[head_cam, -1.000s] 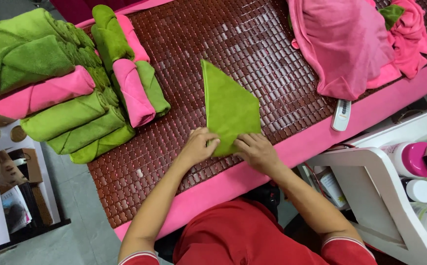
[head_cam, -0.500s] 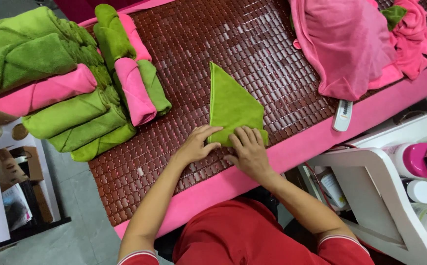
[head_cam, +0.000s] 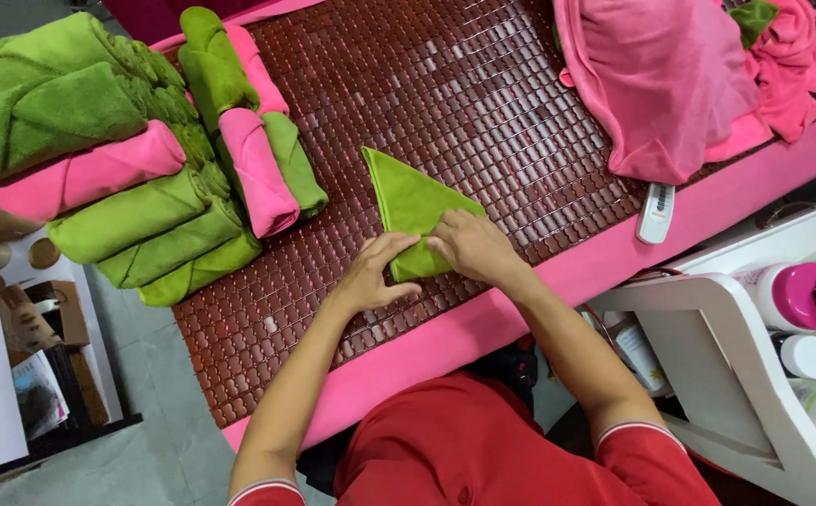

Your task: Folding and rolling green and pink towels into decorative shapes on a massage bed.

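Green cloth (head_cam: 410,201), folded to a long triangle, lies at the centre of the frame on a dark brown beaded mat (head_cam: 445,84), its point aimed toward the upper left and its wide end rolled up near the mat's lower edge. Both hands press on that rolled end: the left hand (head_cam: 373,272) curls its fingers over the roll's left side, and the right hand (head_cam: 469,245) lies flat-fingered across the right side, gripping the fold. Bare mat stretches wide above and to the right of the cloth. At the left, a stack of rolled green and pink towels (head_cam: 136,178) stands well apart from the cloth's point. A heap of pink fabric (head_cam: 670,75) fills the upper right. A white remote control (head_cam: 656,213) rests on the pink border (head_cam: 558,272) along the mat's lower right edge.
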